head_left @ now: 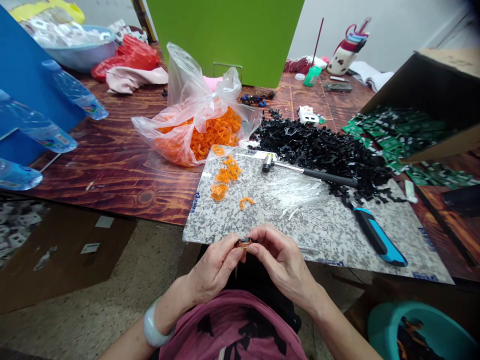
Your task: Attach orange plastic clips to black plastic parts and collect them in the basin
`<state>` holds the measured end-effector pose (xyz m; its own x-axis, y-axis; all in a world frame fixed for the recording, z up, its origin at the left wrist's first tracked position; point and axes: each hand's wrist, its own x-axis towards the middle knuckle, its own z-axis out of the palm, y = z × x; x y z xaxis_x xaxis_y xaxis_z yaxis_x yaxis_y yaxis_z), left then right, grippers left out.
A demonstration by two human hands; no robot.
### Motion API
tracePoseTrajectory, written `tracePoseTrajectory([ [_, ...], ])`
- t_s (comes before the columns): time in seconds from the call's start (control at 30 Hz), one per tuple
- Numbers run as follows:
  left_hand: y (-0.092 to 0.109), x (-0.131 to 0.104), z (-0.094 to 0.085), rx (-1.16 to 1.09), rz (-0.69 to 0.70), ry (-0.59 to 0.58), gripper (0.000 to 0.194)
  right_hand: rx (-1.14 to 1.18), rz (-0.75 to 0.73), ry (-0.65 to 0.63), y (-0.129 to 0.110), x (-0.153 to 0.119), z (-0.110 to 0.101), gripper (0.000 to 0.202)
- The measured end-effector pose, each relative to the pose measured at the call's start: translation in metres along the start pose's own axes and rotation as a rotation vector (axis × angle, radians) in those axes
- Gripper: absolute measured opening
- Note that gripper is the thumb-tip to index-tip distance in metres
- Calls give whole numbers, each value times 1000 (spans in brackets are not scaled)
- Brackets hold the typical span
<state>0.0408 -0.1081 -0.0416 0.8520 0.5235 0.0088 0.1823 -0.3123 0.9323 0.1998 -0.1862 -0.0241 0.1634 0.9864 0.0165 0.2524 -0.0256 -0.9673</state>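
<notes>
Between my left hand (217, 262) and my right hand (279, 260) is a small black and orange plastic part (244, 243), pinched at both ends by fingers and thumbs. It is held just off the front edge of the speckled board (210, 225). Beyond my hands a single orange clip (246, 202) lies on the board, with more orange pieces (228, 172) behind it. A heap of thin clear strips (292, 192) sits to the right, below a small hammer (307, 171). Black plastic parts (311, 145) are piled farther back.
An open plastic bag of orange parts (217, 132) stands at the back left. Green circuit boards (393, 135) spill from a carton (450, 95) at right. A blue-black handled tool (378, 236) lies on the board. A teal bucket (382, 325) stands low at right; water bottles (37, 125) are at left.
</notes>
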Motion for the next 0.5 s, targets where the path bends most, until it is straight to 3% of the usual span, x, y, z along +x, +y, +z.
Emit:
tracePoseTrajectory([
  [0.5,1,-3,-1,2,13,-11,32,-34,-35,13,-1,-6,3,11],
])
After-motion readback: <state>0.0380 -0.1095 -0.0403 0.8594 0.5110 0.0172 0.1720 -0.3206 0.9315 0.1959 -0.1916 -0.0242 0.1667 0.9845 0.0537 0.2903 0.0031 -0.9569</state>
